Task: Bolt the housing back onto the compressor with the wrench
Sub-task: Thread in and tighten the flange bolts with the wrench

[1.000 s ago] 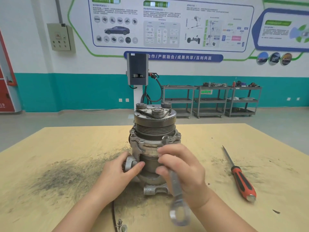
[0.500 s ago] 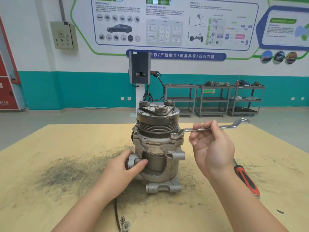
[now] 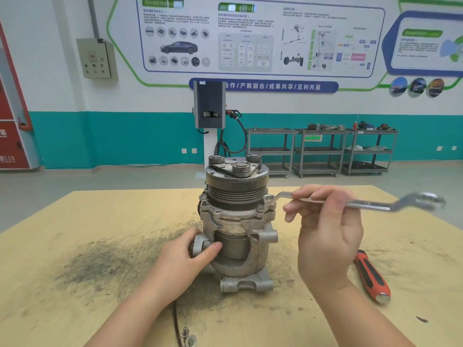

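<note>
The grey metal compressor stands upright in the middle of the wooden table, its grooved pulley on top. A bolt sits on the housing flange at the front right. My right hand grips the shank of a silver ring wrench, which lies level and points right. The wrench's left ring end rests on a flange bolt at the compressor's right side. My left hand presses against a lug low on the compressor's left side and holds it steady.
A red-and-black screwdriver lies on the table right of my right hand. A dark grimy patch covers the table left of the compressor. A cable with a connector trails off the near edge. Shelving carts stand far behind.
My right hand lifted the wrench from in front of the compressor and swung it out to the right, level, with its ring end on the right flange bolt. My left hand stayed put.
</note>
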